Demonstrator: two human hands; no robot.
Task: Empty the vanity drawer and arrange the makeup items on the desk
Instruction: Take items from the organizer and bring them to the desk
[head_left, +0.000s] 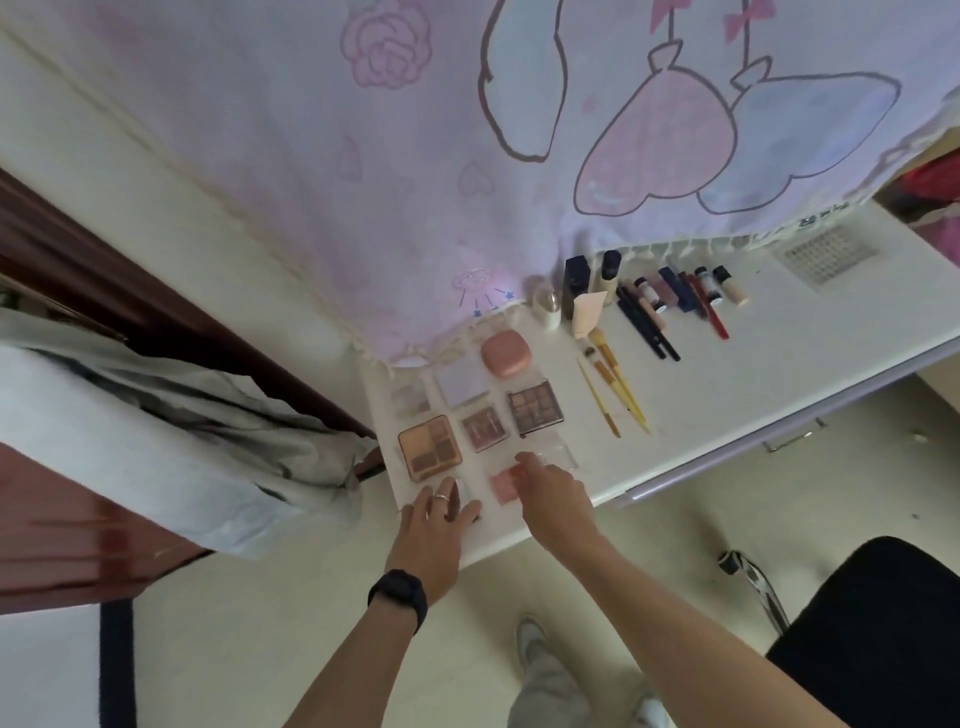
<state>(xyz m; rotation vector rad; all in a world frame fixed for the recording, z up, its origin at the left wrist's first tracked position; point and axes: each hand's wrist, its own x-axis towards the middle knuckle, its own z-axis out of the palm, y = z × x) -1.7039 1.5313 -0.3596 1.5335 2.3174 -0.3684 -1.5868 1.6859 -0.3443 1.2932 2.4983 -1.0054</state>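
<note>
Right hand (556, 499) over square pink palette (501, 486); glossy white desk (753, 374)

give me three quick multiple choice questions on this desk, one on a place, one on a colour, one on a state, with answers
1. Where on the desk is the pink compact?
A. at the near edge
B. behind the palettes, by the cloth
C. at the far right end

2. What colour are the handles of the brushes?
A. black
B. yellow
C. pink

3. How is the left hand?
A. gripping a brush
B. raised in a fist
C. spread flat at the desk's near edge

Answers:
1 B, it lies behind the palettes, at the cloth's fringe.
2 B, all the handles are yellow.
3 C, its fingers lie straight on the desk.
</note>
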